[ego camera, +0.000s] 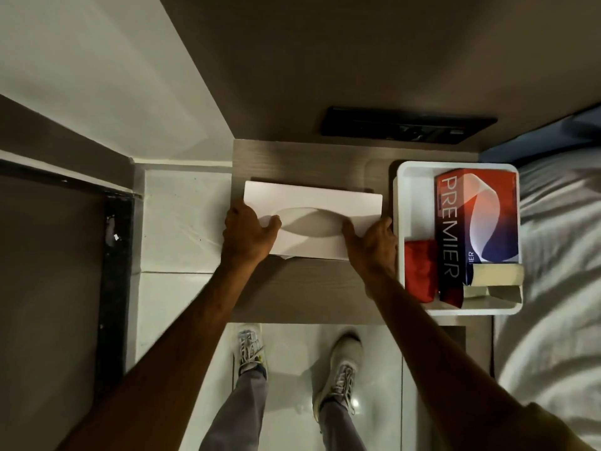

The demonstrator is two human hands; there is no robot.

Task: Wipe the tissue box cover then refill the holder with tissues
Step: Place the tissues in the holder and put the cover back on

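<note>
Both hands grip the white tissue box cover at its two short ends, on a narrow wooden desk beside a bed.

The left hand (248, 234) is clamped on the left end of the tissue box cover (313, 203), thumb on top near the oval slot; the right hand (374, 244) is clamped on the right end the same way. The cover's long axis runs left to right between them, squarely ahead of the person, its left end jutting just past the desk (312, 288) edge. Just beside the right hand stands a white tray (414, 177) holding a Premier tissue box (478, 219) and a red cloth (419, 271). The cloth lies nearer the right hand, which seems the likelier to fetch it for wiping. The bed (559, 222) adjoins the tray on the right.
</note>
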